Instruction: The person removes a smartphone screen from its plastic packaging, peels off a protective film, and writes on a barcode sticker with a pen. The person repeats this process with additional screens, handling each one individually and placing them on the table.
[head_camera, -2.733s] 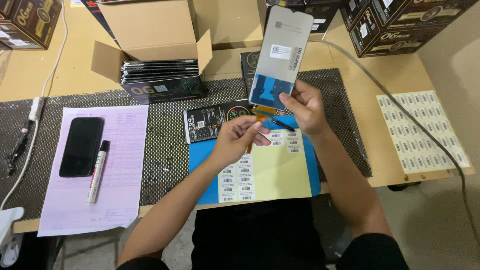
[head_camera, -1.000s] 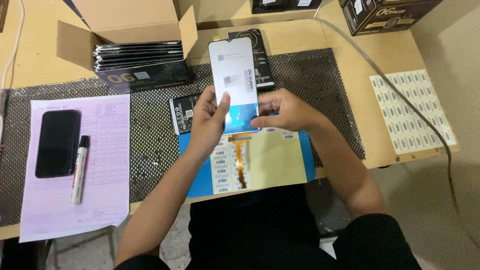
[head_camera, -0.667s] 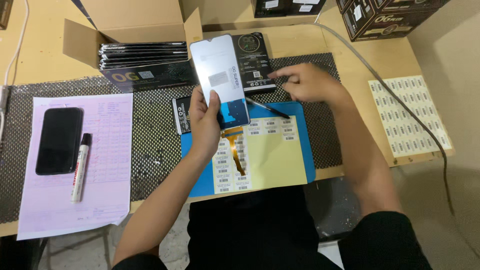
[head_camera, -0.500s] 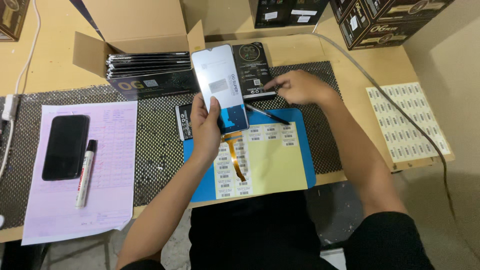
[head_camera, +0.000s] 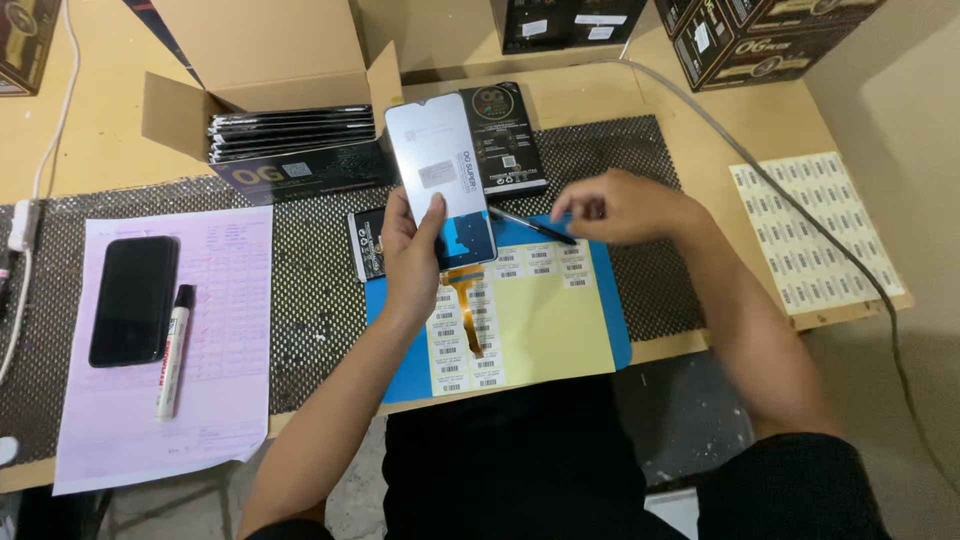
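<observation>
My left hand (head_camera: 410, 255) holds a phone display panel (head_camera: 440, 170) upright by its lower edge, pale back side toward me. An orange flex cable (head_camera: 468, 310) hangs from the panel over a yellow sheet (head_camera: 555, 330) with rows of barcode stickers (head_camera: 455, 352). The sheet lies on a blue mat (head_camera: 612, 335). My right hand (head_camera: 625, 205) hovers over the mat's far right corner with its fingers curled. It is just beside the end of a black pen (head_camera: 525, 224). Whether it grips anything is unclear.
An open cardboard box (head_camera: 290, 60) with a stack of dark panels (head_camera: 290, 135) stands at the back left. A black packet (head_camera: 510, 140) lies behind the panel. A black phone (head_camera: 133, 298) and a marker (head_camera: 173, 350) rest on pink paper (head_camera: 220, 400). A label sheet (head_camera: 810, 230) and a cable (head_camera: 760, 170) lie on the right.
My right hand let go of the panel and moved right toward the pen. My left hand now holds the panel alone, a little further forward.
</observation>
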